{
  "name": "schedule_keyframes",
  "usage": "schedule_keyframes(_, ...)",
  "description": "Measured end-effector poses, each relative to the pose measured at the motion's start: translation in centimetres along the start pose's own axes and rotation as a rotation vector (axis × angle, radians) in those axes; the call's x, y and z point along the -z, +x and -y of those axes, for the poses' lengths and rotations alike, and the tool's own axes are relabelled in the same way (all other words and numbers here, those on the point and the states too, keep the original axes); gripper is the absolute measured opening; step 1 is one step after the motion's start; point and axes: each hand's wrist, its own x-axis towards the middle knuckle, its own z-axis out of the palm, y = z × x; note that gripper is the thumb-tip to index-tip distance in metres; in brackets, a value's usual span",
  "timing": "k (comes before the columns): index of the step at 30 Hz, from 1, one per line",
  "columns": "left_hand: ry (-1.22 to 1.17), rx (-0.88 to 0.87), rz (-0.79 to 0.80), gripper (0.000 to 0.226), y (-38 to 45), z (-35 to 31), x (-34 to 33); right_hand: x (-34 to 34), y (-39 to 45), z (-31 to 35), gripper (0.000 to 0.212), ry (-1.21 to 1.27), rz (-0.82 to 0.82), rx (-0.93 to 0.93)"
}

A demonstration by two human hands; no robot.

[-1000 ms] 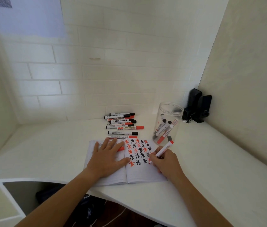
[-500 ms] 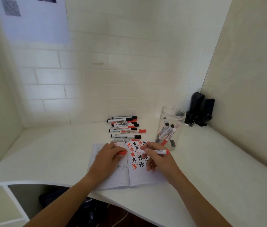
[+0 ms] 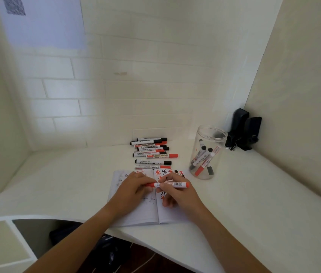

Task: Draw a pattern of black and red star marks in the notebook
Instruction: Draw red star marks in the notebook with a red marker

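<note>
While held level over the notebook [image 3: 136, 213], red marker [image 3: 172, 184] pinched by right hand [image 3: 177, 194]. Cap end [image 3: 150, 184] gripped by left hand [image 3: 130, 191], probably for recapping.

- I see bare bench [image 3: 67, 180] left of the notebook [image 3: 136, 213], open for a hand.
- Marker row [image 3: 151, 152] lies just behind the notebook, blocking reach to the back wall.
- Clear jar [image 3: 207, 154] stands near the notebook's right far corner; black devices [image 3: 244, 131] fill the corner.
- Right bench is open.
</note>
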Motion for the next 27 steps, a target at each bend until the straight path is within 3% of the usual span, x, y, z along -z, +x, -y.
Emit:
schedule_keyframes(6, -0.007, 0.011, -0.03, 0.021, -0.1, -0.2, 0.0, 0.7, 0.9, -0.7, 0.028, 0.308, -0.128, -0.14)
schedule_keyframes(8, -0.01, 0.016, -0.039, 0.018, 0.0, -0.4, 0.0, 1.1, 1.0, -1.1, 0.014, 0.23, -0.221, -0.098)
schedule_keyframes(11, 0.008, 0.017, -0.038, 0.016, 0.0, -0.5, 0.0, 2.0, 0.6, -1.6, 0.009, 0.009, -0.287, 0.028)
schedule_keyframes(17, 0.116, -0.016, -0.049, 0.037, 0.0, 0.0, -0.6, 1.8, 0.2, -2.5, 0.015, -0.402, -0.144, 0.196)
schedule_keyframes(23, 0.215, -0.066, -0.021, 0.044, 0.0, 0.5, -1.1, 1.6, 0.4, -2.9, 0.012, -0.412, -0.156, 0.237)
schedule_keyframes(27, 0.198, -0.072, -0.03, 0.037, -0.1, 0.6, -1.3, 1.1, 0.6, -3.1, 0.01, -0.422, -0.165, 0.255)
